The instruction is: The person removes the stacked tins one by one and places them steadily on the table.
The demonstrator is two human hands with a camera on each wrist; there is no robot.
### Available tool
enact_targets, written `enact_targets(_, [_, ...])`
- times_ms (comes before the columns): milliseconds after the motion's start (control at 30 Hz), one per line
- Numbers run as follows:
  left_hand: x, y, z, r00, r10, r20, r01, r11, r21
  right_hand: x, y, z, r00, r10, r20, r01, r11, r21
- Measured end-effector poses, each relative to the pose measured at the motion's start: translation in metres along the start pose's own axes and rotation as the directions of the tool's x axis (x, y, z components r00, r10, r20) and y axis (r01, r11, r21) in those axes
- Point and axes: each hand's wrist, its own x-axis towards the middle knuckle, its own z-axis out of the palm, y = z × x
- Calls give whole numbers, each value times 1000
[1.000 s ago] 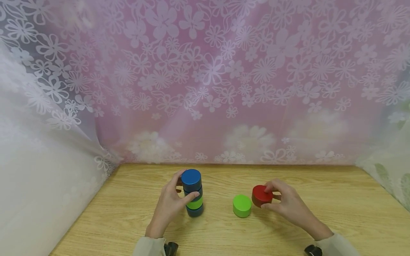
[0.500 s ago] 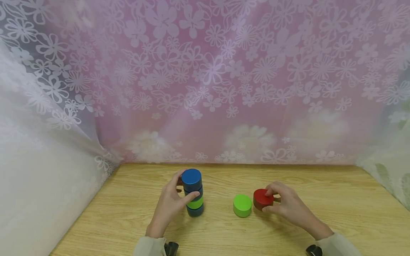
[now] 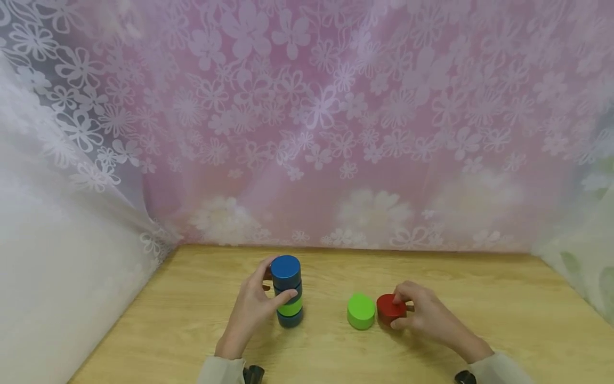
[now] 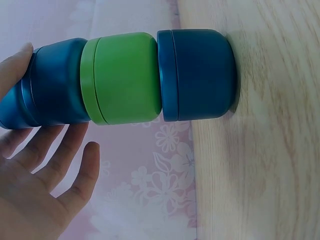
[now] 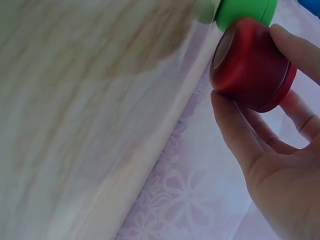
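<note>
On the left, a stack of small round lidded tins stands upright on the wooden table, with a green tin (image 4: 125, 77) between blue tins (image 4: 202, 75). My left hand (image 3: 251, 306) grips the upper part, thumb in front and fingers behind. To the right, my right hand (image 3: 427, 314) pinches a red tin (image 3: 390, 310) between thumb and fingers. Its underside shows in the right wrist view, where the red tin (image 5: 250, 65) looks tilted and just off the table. A loose green tin (image 3: 361, 311) stands immediately left of it; whether they touch I cannot tell.
The light wooden table (image 3: 216, 266) runs back to a pink flowered curtain (image 3: 336, 160). Pale sheeting (image 3: 57, 256) hangs along the left side, and more hangs at the right. Bare tabletop lies between the stack and the loose green tin.
My right hand has brought the red tin lower and nearer to me, beside the green tin. My left hand keeps its grip on the stack, which stays in place.
</note>
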Motion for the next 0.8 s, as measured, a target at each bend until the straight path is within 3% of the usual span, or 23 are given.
enact_targets(233, [-2, 1, -1, 1000, -5, 1, 5, 1000, 0, -2, -2, 0, 999, 34, 15, -34, 999, -15])
enact_targets(800, [-2, 2, -2, 1000, -9, 7, 9, 1000, -5, -4, 1, 2, 999, -15, 33, 16, 999, -31])
